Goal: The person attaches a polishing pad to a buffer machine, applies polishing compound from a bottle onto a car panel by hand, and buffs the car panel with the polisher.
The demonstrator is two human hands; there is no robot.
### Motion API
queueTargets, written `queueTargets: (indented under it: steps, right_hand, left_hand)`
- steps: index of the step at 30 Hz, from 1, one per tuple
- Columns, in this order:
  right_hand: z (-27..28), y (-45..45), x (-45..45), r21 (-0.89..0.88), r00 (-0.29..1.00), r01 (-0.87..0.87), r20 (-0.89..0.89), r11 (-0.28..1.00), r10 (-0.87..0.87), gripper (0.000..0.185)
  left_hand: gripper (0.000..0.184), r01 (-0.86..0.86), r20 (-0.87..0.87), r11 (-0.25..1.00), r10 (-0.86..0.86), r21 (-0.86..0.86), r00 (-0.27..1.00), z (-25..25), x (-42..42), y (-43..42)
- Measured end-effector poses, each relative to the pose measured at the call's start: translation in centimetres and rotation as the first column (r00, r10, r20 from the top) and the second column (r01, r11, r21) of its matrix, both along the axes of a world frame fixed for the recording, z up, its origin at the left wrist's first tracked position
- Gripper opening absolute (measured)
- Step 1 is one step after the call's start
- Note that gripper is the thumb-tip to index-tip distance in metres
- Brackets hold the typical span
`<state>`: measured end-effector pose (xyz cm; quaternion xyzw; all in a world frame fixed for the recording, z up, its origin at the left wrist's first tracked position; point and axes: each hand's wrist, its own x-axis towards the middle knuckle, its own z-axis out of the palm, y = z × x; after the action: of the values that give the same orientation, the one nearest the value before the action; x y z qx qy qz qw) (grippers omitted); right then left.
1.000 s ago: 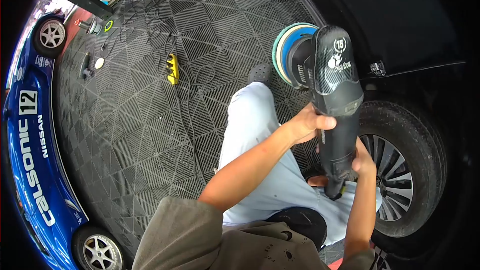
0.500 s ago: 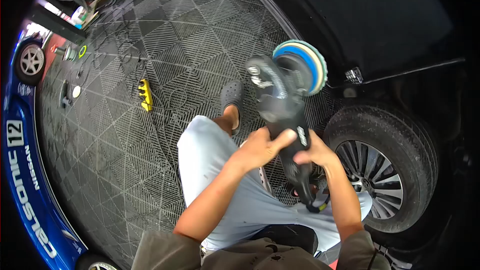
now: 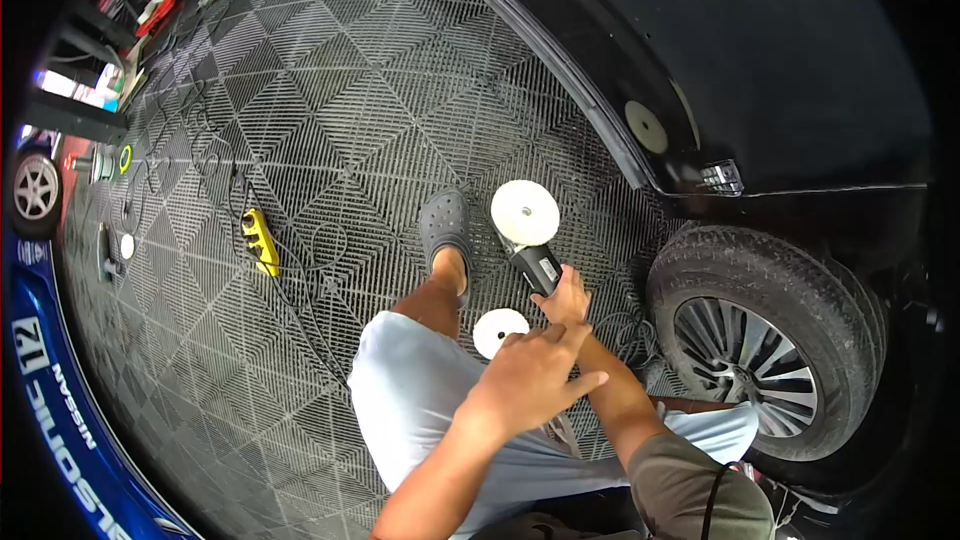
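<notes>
My right hand [image 3: 566, 298] reaches down and is closed around the body of a black polisher [image 3: 540, 268]. The polisher's round white pad [image 3: 526, 212] faces up, close to the floor; whether the tool rests on the floor I cannot tell. Nearer me, my left hand [image 3: 530, 378] hangs above my lap with fingers stretched out and thumb apart, holding nothing. It overlaps my right forearm in view. Just beyond its fingers a second round white pad [image 3: 500, 332] lies on the floor, partly covered by the hand.
A black car panel [image 3: 780, 90] and a wheel [image 3: 765, 340] stand close on my right. A yellow power strip [image 3: 260, 242] with cables lies on the tiled floor [image 3: 350, 120] to the left. A blue car [image 3: 60, 390] stands at the far left.
The polisher has gone from both hands at lap height down near the floor, its pad now turned upward. My left hand has let go of it. The white pad on the floor has come into view.
</notes>
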<state>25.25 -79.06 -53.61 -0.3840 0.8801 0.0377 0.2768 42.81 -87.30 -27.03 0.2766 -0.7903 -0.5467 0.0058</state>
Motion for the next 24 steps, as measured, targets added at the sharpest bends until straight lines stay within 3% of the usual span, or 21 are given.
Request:
queueTargets:
  steps: [2,4,8,14,15,16,18,20,22,24]
  right_hand:
    - [-1.3,1.2,1.0,-0.071,0.992,0.084,-0.085,0.994,-0.09,0.08]
    - [-2.9,2.3,1.4,-0.043,0.983,0.179,-0.043,0.983,-0.181,0.08]
    - [-3.9,3.2,1.5,0.039,0.979,0.2,-0.042,0.979,-0.199,0.084]
    - [-3.4,4.8,-0.2,0.052,0.985,0.111,0.129,0.993,-0.117,0.086]
    - [-1.9,4.4,-0.8,0.103,0.98,0.11,0.153,0.989,-0.125,0.087]
    - [-0.8,4.8,-1.4,0.044,0.985,0.085,0.146,0.995,-0.091,0.08]
    - [1.7,5.9,-3.8,-0.097,0.925,0.004,0.379,0.995,0.033,0.072]
    - [4.5,8.1,-6.7,-0.243,0.788,-0.23,0.522,0.942,0.327,0.065]
    - [15.7,10.6,-8.6,-0.241,0.86,-0.27,0.375,0.932,0.346,0.059]
    - [24.0,15.2,-10.6,-0.181,0.924,-0.333,0.133,0.925,0.359,0.057]
  left_hand:
    - [0.06,0.011,-0.035,1.0,-0.01,0.002,0.999,0.0,-0.7,0.1]
    - [0.061,0.062,-0.01,0.998,-0.062,0.019,0.998,-0.2,-1.5,0.4]
    - [0.06,0.069,-0.015,0.997,-0.069,-0.018,0.998,-0.3,-3.1,0.3]
    - [0.057,0.143,-0.006,0.989,-0.144,-0.043,0.99,0.1,-5.5,1.5]
    - [0.056,0.132,-0.027,0.99,-0.133,-0.059,0.991,0.2,-5.9,1.7]
    - [0.056,0.165,-0.031,0.984,-0.167,-0.063,0.985,0.2,-6.4,1.9]
    - [0.054,0.166,-0.063,0.986,-0.164,0.017,0.984,0.5,-7.5,2.3]
    - [0.054,0.232,-0.007,0.973,-0.232,-0.006,0.973,1.0,-8.8,3.1]
    - [0.054,0.302,-0.024,0.95,-0.301,0.077,0.953,2.2,-10.5,4.2]
    - [0.055,0.364,-0.013,0.93,-0.364,0.055,0.931,2.0,-11.9,5.9]
